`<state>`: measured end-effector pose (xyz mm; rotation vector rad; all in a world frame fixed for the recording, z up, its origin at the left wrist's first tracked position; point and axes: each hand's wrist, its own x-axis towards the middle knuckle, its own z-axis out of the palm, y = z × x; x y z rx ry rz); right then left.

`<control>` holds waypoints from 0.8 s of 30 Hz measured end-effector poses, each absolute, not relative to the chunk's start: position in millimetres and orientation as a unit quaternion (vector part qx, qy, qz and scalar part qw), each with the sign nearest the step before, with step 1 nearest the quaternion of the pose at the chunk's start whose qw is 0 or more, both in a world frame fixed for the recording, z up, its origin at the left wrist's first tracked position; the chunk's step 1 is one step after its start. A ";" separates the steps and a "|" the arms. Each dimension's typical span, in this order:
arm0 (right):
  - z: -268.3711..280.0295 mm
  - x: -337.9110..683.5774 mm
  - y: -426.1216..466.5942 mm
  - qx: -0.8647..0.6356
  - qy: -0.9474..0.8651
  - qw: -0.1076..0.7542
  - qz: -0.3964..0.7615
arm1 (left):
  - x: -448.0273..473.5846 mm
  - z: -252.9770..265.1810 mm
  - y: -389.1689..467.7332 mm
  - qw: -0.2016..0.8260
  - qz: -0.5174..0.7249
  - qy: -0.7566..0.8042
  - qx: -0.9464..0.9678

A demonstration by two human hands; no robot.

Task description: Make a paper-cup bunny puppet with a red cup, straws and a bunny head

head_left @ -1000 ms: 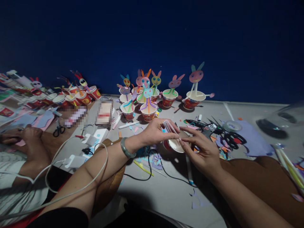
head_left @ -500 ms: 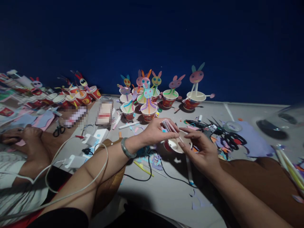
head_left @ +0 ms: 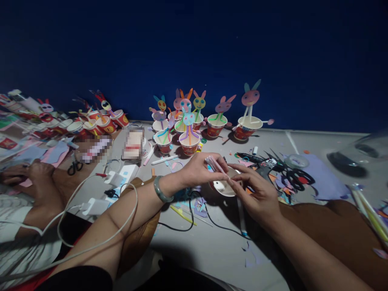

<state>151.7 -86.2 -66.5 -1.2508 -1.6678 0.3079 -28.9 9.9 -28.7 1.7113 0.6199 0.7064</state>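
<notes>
My left hand (head_left: 201, 169) is closed on a small bundle of pale, whitish-pink straws (head_left: 214, 165), pinched between thumb and fingers. At the straws' lower right end, my right hand (head_left: 257, 188) has its thumb and fingertips pinched together, touching the bundle. Below both hands stands a paper cup (head_left: 224, 189) with a white inside and a small dark dot in it; the fingers partly hide its rim. A white marker (head_left: 241, 218) with a blue end lies close to the cup's right side.
Paper cups with rabbit-like figures (head_left: 188, 117) stand along the back. On the right are a glue gun (head_left: 268, 167), black scissors (head_left: 300, 180), lilac paper (head_left: 329, 178) and scraps. A power strip (head_left: 129, 174), white cable (head_left: 137, 198) and another person's hand (head_left: 41, 171) are on the left.
The right fingertips have come together at the end of the straws, where they were more apart before. The straws have tilted slightly in my left hand; the cup has stayed put.
</notes>
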 end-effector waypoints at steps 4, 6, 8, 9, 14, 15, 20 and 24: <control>-74.7 153.6 -86.9 -0.504 -0.641 0.536 0.218 | -28.4 -25.7 8.6 0.585 0.327 0.284 0.685; -79.0 154.9 -86.0 -0.508 -0.635 0.531 0.239 | -27.8 -24.1 7.9 0.593 0.343 0.299 0.664; -82.2 156.0 -84.8 -0.524 -0.639 0.508 0.241 | -27.2 -22.1 7.3 0.595 0.357 0.312 0.649; -83.4 156.4 -84.4 -0.530 -0.642 0.499 0.241 | -27.0 -21.1 6.9 0.595 0.364 0.314 0.643; -86.9 156.7 -85.4 -0.538 -0.648 0.482 0.242 | -26.7 -18.9 5.4 0.582 0.395 0.305 0.642; -87.7 156.5 -85.8 -0.539 -0.649 0.482 0.237 | -26.7 -19.8 5.2 0.578 0.395 0.301 0.648; -92.6 155.8 -86.3 -0.535 -0.649 0.494 0.222 | -24.5 -29.6 2.8 0.555 0.409 0.278 0.669; -90.0 156.9 -84.1 -0.525 -0.645 0.510 0.220 | -19.0 -32.7 -2.2 0.502 0.438 0.273 0.694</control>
